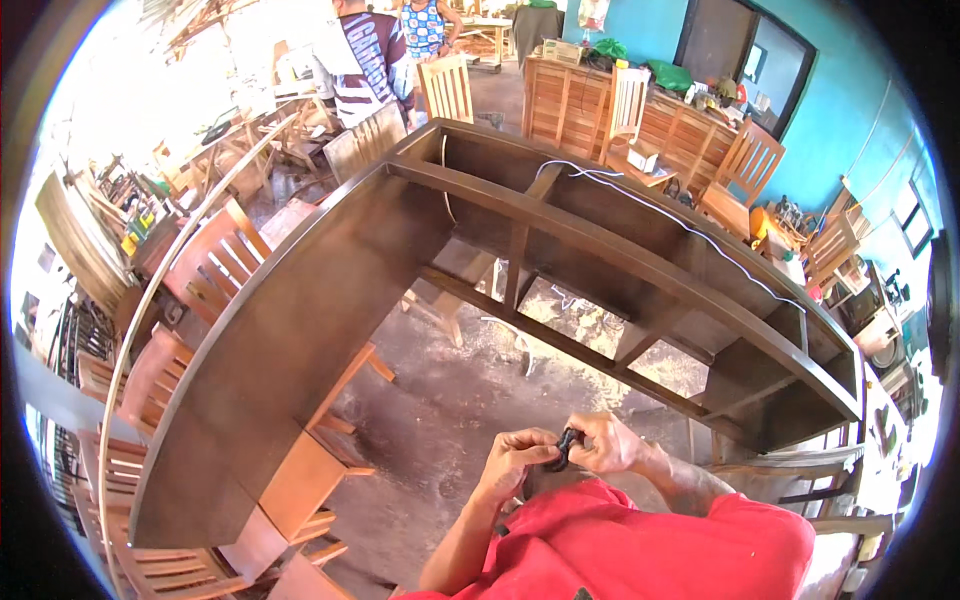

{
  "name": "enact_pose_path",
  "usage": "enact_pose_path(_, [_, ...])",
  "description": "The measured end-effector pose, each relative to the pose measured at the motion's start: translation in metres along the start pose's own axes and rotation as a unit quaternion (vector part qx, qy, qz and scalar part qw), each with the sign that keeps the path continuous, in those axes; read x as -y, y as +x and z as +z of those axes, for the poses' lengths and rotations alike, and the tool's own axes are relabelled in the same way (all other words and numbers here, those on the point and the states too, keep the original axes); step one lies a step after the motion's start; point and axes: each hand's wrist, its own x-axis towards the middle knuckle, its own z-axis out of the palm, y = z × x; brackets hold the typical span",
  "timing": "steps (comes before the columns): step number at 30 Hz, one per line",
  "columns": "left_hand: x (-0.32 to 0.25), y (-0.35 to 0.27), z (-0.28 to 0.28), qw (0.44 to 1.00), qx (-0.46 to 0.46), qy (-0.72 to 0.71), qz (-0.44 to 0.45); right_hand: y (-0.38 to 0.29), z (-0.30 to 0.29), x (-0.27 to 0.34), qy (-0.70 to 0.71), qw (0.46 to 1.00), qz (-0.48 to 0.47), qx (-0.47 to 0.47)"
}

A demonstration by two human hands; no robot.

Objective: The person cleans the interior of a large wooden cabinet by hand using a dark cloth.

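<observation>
Close together in front of my red shirt, my left hand (pixel 517 457) and my right hand (pixel 609 444) both grip a small black strap-like thing (pixel 565 448). Its exact kind is partly hidden by my fingers. Beyond them stands a large dark-stained wooden furniture frame (pixel 600 238) with open compartments. A long flat dark panel (pixel 300 330) joins it on the left and lies over wooden chairs. Along the frame's far side runs a thin white cable (pixel 694 234). Neither hand touches the frame.
Slatted wooden chairs (pixel 217 259) crowd the left, beside a long bent pale strip (pixel 169 262). Sawdust (pixel 574 315) covers part of the concrete floor (pixel 420 442). At the back, two people (pixel 367 64) stand near a slatted wooden counter (pixel 574 105) topped with clutter.
</observation>
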Motion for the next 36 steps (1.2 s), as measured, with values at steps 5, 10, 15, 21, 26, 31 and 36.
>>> enact_pose_path(5, [-0.065, 0.055, -0.048, 0.998, -0.034, -0.034, 0.032, 0.118, 0.0, -0.009, -0.099, 0.993, -0.061, 0.001])
enact_pose_path(10, [-0.146, 0.128, -0.091, 0.977, -0.155, 0.042, 0.14, 0.228, 0.024, -0.034, 0.209, 0.96, 0.056, -0.176])
enact_pose_path(15, [-0.232, 0.187, -0.114, 0.958, -0.172, 0.113, 0.202, 0.319, 0.01, -0.044, 0.266, 0.954, 0.045, -0.131])
enact_pose_path(21, [-0.297, 0.242, -0.142, 0.939, -0.139, 0.231, 0.214, 0.395, -0.022, -0.037, 0.247, 0.955, 0.114, -0.121])
enact_pose_path(26, [-0.337, 0.29, -0.167, 0.979, -0.026, 0.118, 0.163, 0.435, -0.028, -0.036, 0.325, 0.927, 0.094, -0.162])
enact_pose_path(31, [-0.366, 0.321, -0.178, 0.992, 0.078, -0.017, 0.095, 0.463, -0.02, -0.025, 0.383, 0.892, 0.085, -0.222])
enact_pose_path(36, [-0.392, 0.334, -0.185, 0.98, 0.046, 0.147, 0.127, 0.493, -0.017, -0.03, 0.2, 0.927, 0.082, -0.308])
